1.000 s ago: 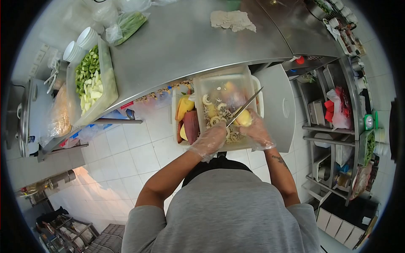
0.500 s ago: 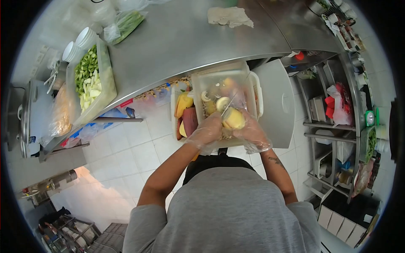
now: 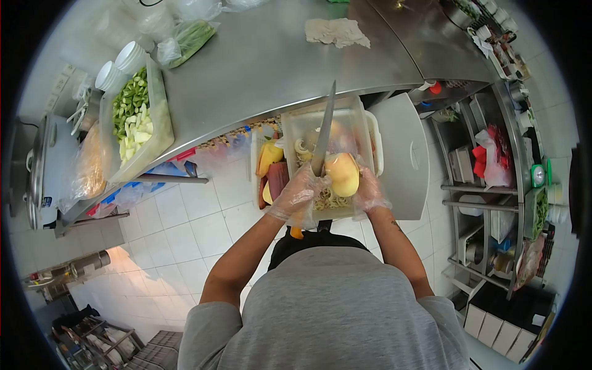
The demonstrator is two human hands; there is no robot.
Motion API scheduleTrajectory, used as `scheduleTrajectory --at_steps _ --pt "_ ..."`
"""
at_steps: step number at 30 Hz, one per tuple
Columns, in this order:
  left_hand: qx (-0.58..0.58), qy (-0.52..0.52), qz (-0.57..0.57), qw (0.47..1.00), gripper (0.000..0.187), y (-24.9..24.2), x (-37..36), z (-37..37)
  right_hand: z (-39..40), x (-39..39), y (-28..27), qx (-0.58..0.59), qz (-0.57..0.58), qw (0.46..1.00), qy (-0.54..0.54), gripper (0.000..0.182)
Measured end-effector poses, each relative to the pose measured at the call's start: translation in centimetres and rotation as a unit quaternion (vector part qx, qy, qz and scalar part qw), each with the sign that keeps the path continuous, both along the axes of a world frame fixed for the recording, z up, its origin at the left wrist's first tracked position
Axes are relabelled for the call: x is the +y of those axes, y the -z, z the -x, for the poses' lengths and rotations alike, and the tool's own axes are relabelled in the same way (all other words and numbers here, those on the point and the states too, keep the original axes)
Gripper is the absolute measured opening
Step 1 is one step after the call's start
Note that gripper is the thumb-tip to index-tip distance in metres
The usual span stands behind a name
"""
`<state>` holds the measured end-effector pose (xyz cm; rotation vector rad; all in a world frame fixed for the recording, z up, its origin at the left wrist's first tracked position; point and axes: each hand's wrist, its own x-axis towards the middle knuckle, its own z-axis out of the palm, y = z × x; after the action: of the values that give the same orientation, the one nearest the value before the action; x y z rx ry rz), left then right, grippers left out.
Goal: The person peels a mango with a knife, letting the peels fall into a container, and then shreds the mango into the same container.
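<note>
Both hands wear clear plastic gloves. My left hand point(image 3: 300, 195) is wrapped round the handle of a long knife point(image 3: 325, 128), whose blade points up and away from me. In my right hand point(image 3: 370, 190) is a large yellow piece of produce point(image 3: 342, 175) with some brownish skin at its top, held beside the blade. Under both hands is a translucent plastic bin point(image 3: 359, 117) holding shreds and cut pieces. Left of it, a container holds a yellow mango-like fruit point(image 3: 269, 155) and a dark red-purple item point(image 3: 278, 179).
A steel counter point(image 3: 246, 55) runs beyond the bins, bearing a crumpled cloth point(image 3: 337, 32) and a tray point(image 3: 161, 123) of chopped green pieces. A grey round-edged panel point(image 3: 407, 160) stands right of the bins. Metal shelves point(image 3: 481, 205) stand farther right.
The knife has swung upright, its blade now clear of the produce. The yellow piece has turned and shows more of its face. My right hand has shifted slightly toward its right side.
</note>
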<state>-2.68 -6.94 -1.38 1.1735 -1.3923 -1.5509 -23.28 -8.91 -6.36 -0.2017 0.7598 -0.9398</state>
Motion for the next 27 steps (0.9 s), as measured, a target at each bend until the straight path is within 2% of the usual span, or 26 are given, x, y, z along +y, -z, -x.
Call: scheduleTrajectory --at_steps 4,6,9,10,12,15,19,22,27 --pt "0.004 0.003 0.030 1.000 0.046 2.0 0.7 0.1 -0.1 0.0 0.4 0.021 -0.032 0.999 0.002 0.052" --pt "-0.008 0.013 0.089 0.996 0.051 2.5 0.8 0.3 0.1 0.5 0.2 0.069 0.027 0.997 -0.034 0.052" --pt "-0.086 0.029 0.069 0.994 0.046 1.7 1.1 -0.2 -0.6 0.5 -1.8 0.176 0.080 0.978 -0.075 0.053" --pt "-0.151 0.045 0.052 0.986 0.043 0.2 0.9 -0.5 -0.9 0.2 -2.3 0.218 0.093 0.968 -0.085 0.053" --pt "-0.280 0.076 0.016 0.957 0.038 -2.4 1.1 -1.0 -0.9 0.2 -1.0 0.164 0.061 0.984 -0.040 0.055" --pt "-0.309 0.036 0.071 0.948 0.032 -2.8 2.5 -1.8 0.0 0.1 -0.4 0.111 0.016 0.993 -0.025 0.063" --pt "-0.374 0.083 0.113 0.917 0.017 -4.2 3.7 -2.9 0.9 -0.2 0.0 0.110 0.022 0.992 -0.048 0.070" --pt "-0.403 0.111 0.129 0.899 0.018 -4.6 4.3 -3.3 1.1 -0.6 0.1 0.143 0.055 0.987 -0.047 0.065" --pt "-0.395 0.111 0.106 0.906 0.025 -5.1 4.4 -3.5 1.2 -0.9 0.0 0.166 0.023 0.985 -0.049 0.051"
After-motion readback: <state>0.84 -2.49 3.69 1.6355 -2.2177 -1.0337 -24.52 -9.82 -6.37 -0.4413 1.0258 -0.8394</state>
